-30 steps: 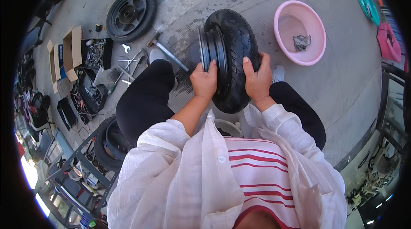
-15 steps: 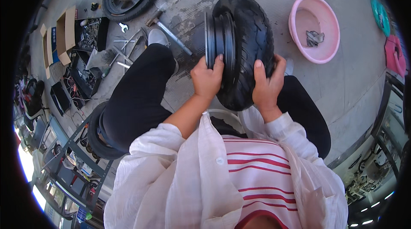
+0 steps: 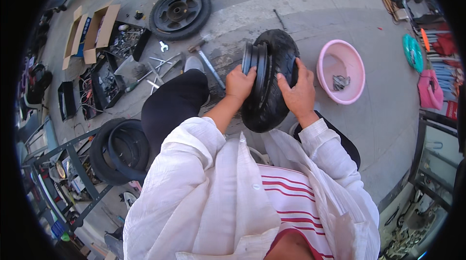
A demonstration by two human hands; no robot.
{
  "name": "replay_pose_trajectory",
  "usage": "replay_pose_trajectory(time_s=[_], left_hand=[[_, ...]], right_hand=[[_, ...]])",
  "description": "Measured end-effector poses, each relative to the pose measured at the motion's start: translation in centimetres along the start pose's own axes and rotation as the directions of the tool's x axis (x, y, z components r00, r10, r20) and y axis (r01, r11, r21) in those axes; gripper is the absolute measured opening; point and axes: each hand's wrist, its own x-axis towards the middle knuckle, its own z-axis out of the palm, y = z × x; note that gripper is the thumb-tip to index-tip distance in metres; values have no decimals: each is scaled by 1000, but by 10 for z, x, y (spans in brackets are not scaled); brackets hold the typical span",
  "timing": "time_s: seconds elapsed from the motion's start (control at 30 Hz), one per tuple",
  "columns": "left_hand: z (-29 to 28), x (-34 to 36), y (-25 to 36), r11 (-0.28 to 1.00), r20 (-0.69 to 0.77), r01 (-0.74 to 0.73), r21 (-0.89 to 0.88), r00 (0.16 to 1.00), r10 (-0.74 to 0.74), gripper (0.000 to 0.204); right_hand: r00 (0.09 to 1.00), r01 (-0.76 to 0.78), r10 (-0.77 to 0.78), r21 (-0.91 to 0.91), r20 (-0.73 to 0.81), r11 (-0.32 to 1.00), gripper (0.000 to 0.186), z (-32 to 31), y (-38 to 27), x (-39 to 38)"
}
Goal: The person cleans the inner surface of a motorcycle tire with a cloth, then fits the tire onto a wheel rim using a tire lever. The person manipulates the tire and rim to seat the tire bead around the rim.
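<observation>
Between my legs, a black wheel rim stands on edge with a chunky black tyre at its right side, partly around it. My left hand grips the rim on its left, thumb along the metal. My right hand is wrapped on the tyre's right side, thumb on the tread and fingers over its outer edge. A long-handled hammer lies on the floor to the left of the wheel, near my left shoe.
Another wheel lies flat ahead. At left are cardboard boxes, black tool trays, a wrench, loose tyres and a metal frame. At right are a pink basin, a teal coil and a pink bag.
The camera's view has shifted, so the floor objects sit lower and closer together in the picture. Both hands keep their grip, while the wheel and tyre have moved slightly with them.
</observation>
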Motion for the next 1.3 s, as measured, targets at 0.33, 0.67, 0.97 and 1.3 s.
replay_pose_trajectory(time_s=[0.33,0.67,0.97,1.3], left_hand=[[-16,10,-7,962,305,-263,76,924,228,45],[-15,33,27,853,614,-509,112,711,343,46],[-21,30,38,759,645,-643,100,623,443,53],[-221,103,102,799,-67,-594,97,797,600,39]], right_hand=[[783,328,-132,-223,608,918,108,-72,30,-37],[405,884,-537,-168,740,435,108,-55,-20,-21],[550,658,-374,-111,746,745,107,-33,-26,-31],[652,473,-210,-174,729,863,100,-44,-17,-3]])
